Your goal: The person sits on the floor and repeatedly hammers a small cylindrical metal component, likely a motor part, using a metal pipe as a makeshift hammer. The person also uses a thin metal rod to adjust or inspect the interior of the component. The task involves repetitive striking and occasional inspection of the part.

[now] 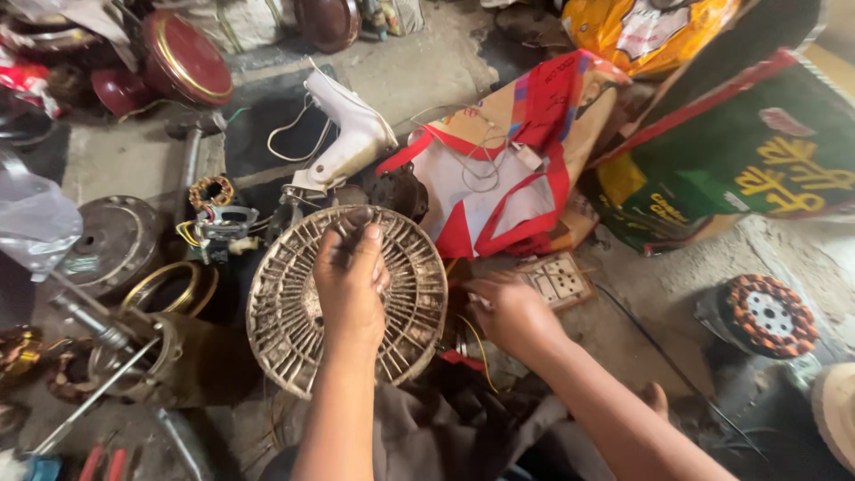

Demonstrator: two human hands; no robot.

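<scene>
1. Floor (427,62): bare concrete, crowded with motor parts. Printed sacks (748,151) are piled at upper right, a red-and-cream cloth bag (499,187) lies in the middle.
2. Round slotted fan grille (294,330): dirty off-white, held tilted up on edge at centre, between the knees and the white fan housing (356,134). It is the part being worked on.
3. Left hand (349,281): laid over the front of the grille, fingers curled down onto the ribs near the hub. A dark slim thing appears to be pinched at the fingertips, possibly a tool or screw; it cannot be told for sure.
4. Right hand (509,312): loosely closed at the grille's right rim, near the beige socket plate (559,278). What it grips, if anything, is hidden behind the knuckles.
5. Wound stator (768,313) sits well apart at right; a small coil with coloured wires (218,223) lies left of the grille.
6. Step judged: grille is being steadied and worked at the hub. Next move calls for a firm hold at the rim and care with the thin ribs.
</scene>
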